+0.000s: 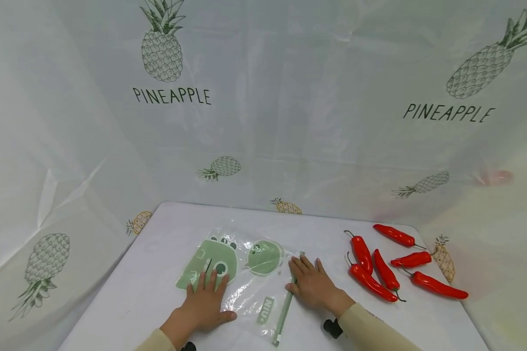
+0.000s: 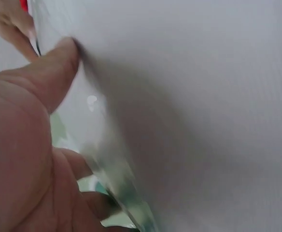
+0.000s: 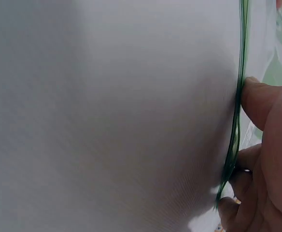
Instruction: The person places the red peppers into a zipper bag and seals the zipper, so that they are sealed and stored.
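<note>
A clear plastic zip bag (image 1: 243, 295) printed with green cartoon shapes lies flat on the white table. Its green zip strip (image 1: 283, 314) runs along the right side. My left hand (image 1: 204, 304) rests palm down with fingers spread over the bag's lower left part, on the dinosaur print (image 1: 215, 258). On the upper part of the zip side lies my right hand (image 1: 312, 282), fingers extended. The right wrist view shows its thumb and fingertips touching the green strip (image 3: 236, 121). In the left wrist view the left thumb (image 2: 61, 63) is at the bag's edge.
Several red chili peppers (image 1: 373, 285) lie to the right of the right hand, some near the table's right edge. Behind the table (image 1: 127, 292) and at its sides hangs a whitish sheet (image 1: 281, 122) with pineapple prints. A small black object (image 1: 332, 328) is by the right sleeve.
</note>
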